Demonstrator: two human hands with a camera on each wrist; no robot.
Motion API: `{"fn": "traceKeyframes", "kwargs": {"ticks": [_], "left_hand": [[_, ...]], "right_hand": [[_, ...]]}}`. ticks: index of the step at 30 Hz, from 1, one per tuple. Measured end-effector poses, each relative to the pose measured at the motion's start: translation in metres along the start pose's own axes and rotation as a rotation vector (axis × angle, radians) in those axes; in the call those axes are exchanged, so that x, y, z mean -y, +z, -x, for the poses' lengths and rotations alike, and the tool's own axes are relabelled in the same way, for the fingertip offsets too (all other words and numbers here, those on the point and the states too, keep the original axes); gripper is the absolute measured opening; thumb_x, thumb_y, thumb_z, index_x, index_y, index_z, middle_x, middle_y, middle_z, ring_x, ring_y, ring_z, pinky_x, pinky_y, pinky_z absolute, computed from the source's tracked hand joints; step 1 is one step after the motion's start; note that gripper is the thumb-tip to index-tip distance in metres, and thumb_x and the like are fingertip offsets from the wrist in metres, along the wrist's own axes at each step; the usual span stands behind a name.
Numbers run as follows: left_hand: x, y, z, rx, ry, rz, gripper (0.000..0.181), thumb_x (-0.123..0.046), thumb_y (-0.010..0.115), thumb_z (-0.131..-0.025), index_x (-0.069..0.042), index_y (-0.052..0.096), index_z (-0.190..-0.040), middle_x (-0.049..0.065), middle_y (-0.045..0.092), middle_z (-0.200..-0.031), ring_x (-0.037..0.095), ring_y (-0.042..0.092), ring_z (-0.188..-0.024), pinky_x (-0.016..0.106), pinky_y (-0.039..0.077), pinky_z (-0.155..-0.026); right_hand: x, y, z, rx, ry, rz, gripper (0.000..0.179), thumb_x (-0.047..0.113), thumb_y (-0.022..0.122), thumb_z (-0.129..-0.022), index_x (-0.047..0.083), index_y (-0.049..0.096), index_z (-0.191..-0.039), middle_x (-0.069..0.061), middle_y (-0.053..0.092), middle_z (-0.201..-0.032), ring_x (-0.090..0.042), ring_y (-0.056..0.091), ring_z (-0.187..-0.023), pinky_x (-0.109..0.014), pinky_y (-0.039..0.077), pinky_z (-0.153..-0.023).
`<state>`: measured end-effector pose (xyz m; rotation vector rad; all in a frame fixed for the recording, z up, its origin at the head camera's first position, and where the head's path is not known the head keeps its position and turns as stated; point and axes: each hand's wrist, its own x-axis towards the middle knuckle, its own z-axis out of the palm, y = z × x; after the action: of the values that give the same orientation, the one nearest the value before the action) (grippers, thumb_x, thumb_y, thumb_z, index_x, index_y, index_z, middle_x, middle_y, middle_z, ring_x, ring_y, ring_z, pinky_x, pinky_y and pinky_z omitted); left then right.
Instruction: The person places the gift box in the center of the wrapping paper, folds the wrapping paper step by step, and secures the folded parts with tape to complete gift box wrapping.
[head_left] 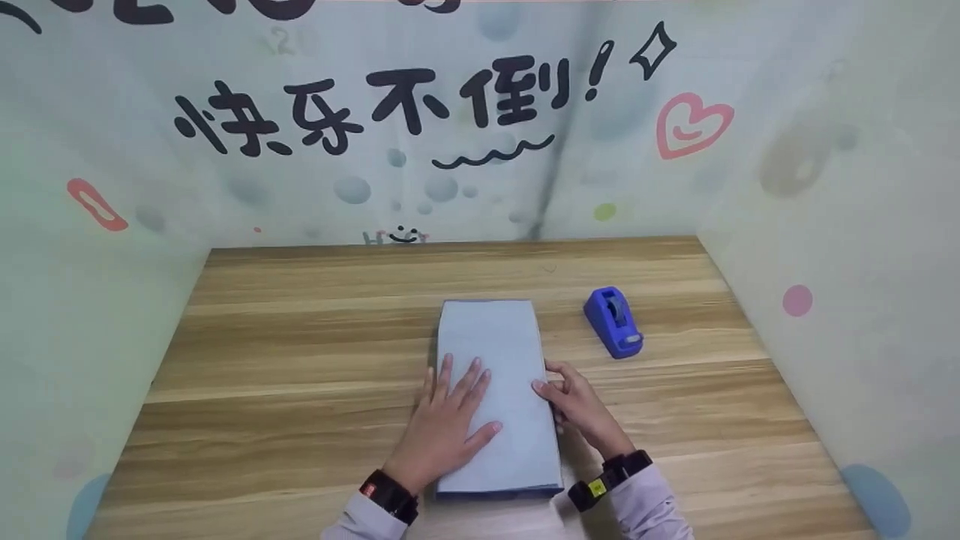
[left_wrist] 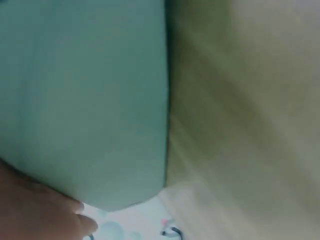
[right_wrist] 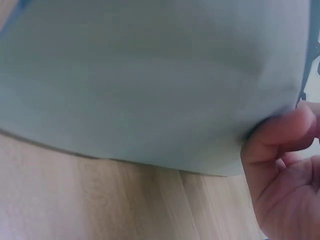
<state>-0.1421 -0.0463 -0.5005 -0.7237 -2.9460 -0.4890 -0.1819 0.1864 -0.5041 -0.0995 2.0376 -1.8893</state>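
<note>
A long, pale blue-white sheet of paper (head_left: 502, 337) lies lengthwise at the middle of the table, and dark blue shows along its far and near edges. What lies beneath it is mostly hidden. My left hand (head_left: 448, 427) rests on its left part, palm down with fingers spread. At its right edge my right hand (head_left: 581, 405) pinches, thumb on top and the other fingers at the side, partly hidden. The right wrist view shows the thumb (right_wrist: 285, 127) against the pale surface (right_wrist: 150, 100). In the left wrist view the sheet's (left_wrist: 100, 110) long edge borders the table.
A blue tape dispenser (head_left: 613, 322) stands on the wooden table (head_left: 300, 337), beyond my right hand. Printed fabric walls (head_left: 450, 187) enclose the table at the back and on both sides.
</note>
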Motion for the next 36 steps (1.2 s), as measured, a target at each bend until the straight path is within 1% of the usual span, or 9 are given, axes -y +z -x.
{"fn": "traceKeyframes", "kwargs": {"ticks": [9, 18, 21, 24, 26, 28, 30, 33, 36], "left_hand": [[0.0, 0.003, -0.034, 0.004, 0.296, -0.068, 0.051, -0.041, 0.032, -0.099, -0.022, 0.03, -0.146, -0.003, 0.027, -0.153, 0.03, 0.018, -0.142, 0.051, 0.015, -0.114], [0.001, 0.01, -0.042, -0.006, 0.325, -0.068, 0.054, -0.045, 0.03, -0.098, -0.022, 0.027, -0.147, -0.006, 0.024, -0.154, 0.024, 0.016, -0.143, 0.046, 0.014, -0.115], [-0.001, 0.01, -0.043, 0.004, 0.323, -0.076, 0.056, -0.048, 0.029, -0.097, -0.023, 0.025, -0.148, -0.006, 0.023, -0.154, 0.023, 0.014, -0.144, 0.046, 0.013, -0.116], [-0.001, 0.01, -0.043, 0.006, 0.323, -0.083, 0.058, -0.05, 0.029, -0.097, -0.024, 0.025, -0.148, -0.006, 0.022, -0.154, 0.023, 0.014, -0.144, 0.046, 0.013, -0.116], [-0.002, 0.01, -0.043, 0.004, 0.322, -0.082, 0.058, -0.05, 0.03, -0.096, -0.023, 0.025, -0.148, -0.006, 0.023, -0.154, 0.024, 0.014, -0.144, 0.046, 0.013, -0.116], [-0.002, 0.01, -0.043, 0.002, 0.322, -0.082, 0.058, -0.051, 0.029, -0.096, -0.024, 0.025, -0.148, -0.006, 0.022, -0.154, 0.024, 0.014, -0.144, 0.046, 0.013, -0.116], [-0.002, 0.011, -0.043, -0.002, 0.32, -0.079, 0.058, -0.051, 0.029, -0.096, -0.024, 0.025, -0.148, -0.006, 0.022, -0.154, 0.024, 0.014, -0.144, 0.046, 0.013, -0.116], [0.0, 0.012, -0.043, -0.007, 0.321, -0.079, 0.059, -0.051, 0.029, -0.096, -0.024, 0.025, -0.148, -0.006, 0.022, -0.155, 0.024, 0.013, -0.144, 0.046, 0.012, -0.116], [0.001, 0.013, -0.043, -0.015, 0.323, -0.089, 0.059, -0.052, 0.028, -0.096, -0.024, 0.024, -0.148, -0.006, 0.022, -0.155, 0.024, 0.013, -0.144, 0.046, 0.012, -0.116]], "right_hand": [[0.001, -0.003, 0.001, 0.045, -0.029, 0.048, 0.049, 0.021, 0.049, -0.097, -0.002, 0.03, -0.136, 0.005, 0.06, -0.069, -0.004, 0.039, -0.042, -0.019, 0.037, -0.039], [0.021, -0.011, 0.008, 0.06, 0.049, 0.166, 0.045, 0.017, 0.044, -0.098, -0.001, 0.032, -0.138, -0.003, 0.059, -0.077, -0.014, 0.053, -0.059, -0.028, 0.046, -0.053], [0.018, -0.033, 0.001, -0.093, 0.044, 0.182, 0.041, 0.012, 0.046, -0.097, -0.005, 0.039, -0.133, -0.008, 0.06, -0.082, -0.016, 0.056, -0.065, -0.03, 0.05, -0.061], [0.01, -0.061, -0.01, -0.366, 0.018, 0.192, 0.036, 0.009, 0.049, -0.094, -0.005, 0.045, -0.127, -0.01, 0.058, -0.089, -0.013, 0.055, -0.067, -0.026, 0.049, -0.059], [0.01, -0.078, -0.015, -0.549, 0.012, 0.271, 0.035, 0.01, 0.052, -0.092, -0.005, 0.049, -0.123, -0.015, 0.055, -0.095, -0.017, 0.054, -0.074, -0.026, 0.047, -0.063], [0.006, -0.096, -0.02, -0.66, 0.008, 0.373, 0.037, 0.01, 0.053, -0.09, -0.007, 0.049, -0.123, -0.02, 0.049, -0.103, -0.023, 0.051, -0.085, -0.028, 0.044, -0.07], [0.002, -0.11, -0.025, -0.701, 0.027, 0.475, 0.041, 0.014, 0.054, -0.089, -0.007, 0.05, -0.124, -0.025, 0.043, -0.114, -0.03, 0.047, -0.099, -0.034, 0.042, -0.083], [-0.001, -0.123, -0.029, -0.657, 0.059, 0.543, 0.046, 0.022, 0.054, -0.091, -0.006, 0.049, -0.128, -0.03, 0.033, -0.126, -0.039, 0.04, -0.114, -0.046, 0.035, -0.098], [-0.001, -0.128, -0.032, -0.62, 0.065, 0.587, 0.047, 0.024, 0.056, -0.09, -0.005, 0.052, -0.126, -0.032, 0.035, -0.127, -0.041, 0.039, -0.117, -0.05, 0.033, -0.1]]}}
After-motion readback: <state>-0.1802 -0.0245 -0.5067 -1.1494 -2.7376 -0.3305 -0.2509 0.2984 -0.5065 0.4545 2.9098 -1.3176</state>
